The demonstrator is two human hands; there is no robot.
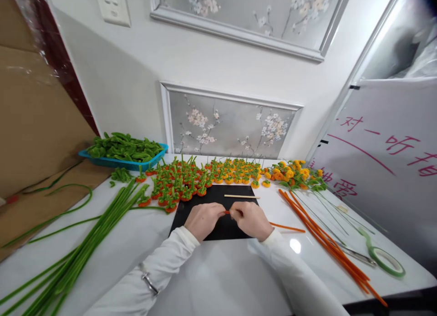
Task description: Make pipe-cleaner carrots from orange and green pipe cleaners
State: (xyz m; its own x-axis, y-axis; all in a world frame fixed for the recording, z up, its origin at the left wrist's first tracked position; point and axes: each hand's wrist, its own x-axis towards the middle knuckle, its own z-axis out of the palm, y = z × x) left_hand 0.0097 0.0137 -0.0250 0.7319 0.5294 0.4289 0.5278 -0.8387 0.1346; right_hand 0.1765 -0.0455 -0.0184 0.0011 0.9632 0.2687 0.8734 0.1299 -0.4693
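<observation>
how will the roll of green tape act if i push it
Lying flat, the roll of green tape would probably slide rather than roll. Its open ring suggests it is light. The loose end curves, so it likely bends easily.

1 thin orange strip (227, 212) is pinched by the left hand (204, 219) and right hand (251, 219), its short exposed stretch held nearly level over a black mat (220, 232).

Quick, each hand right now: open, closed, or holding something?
Left hand: closed, pinching an orange strand.
Right hand: closed, pinching the same strand.
</observation>
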